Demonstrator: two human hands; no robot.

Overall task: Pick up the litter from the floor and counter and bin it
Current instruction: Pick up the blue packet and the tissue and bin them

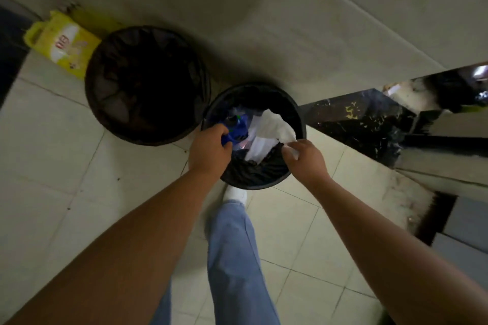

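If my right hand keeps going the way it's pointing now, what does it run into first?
Most likely the white paper your right hand grips by one corner, which lies in the smaller black bin. The hand points up and left across the bin's mouth. Depth is hard to judge from above.

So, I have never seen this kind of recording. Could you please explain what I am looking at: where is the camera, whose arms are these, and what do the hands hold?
There is no machine here. A person wears one wide-angle camera on the head, so you look down along their own bare arms to the tiled floor.

The left hand grips a blue plastic item, perhaps a bottle or wrapper. The right hand pinches a crumpled white paper. Both hands are over a small black bin with a dark liner, which already contains white paper.

Beside it stands a larger dark mesh basket, and behind that a yellow bag against the wall. Below you see the person's blue trouser leg and white sock.
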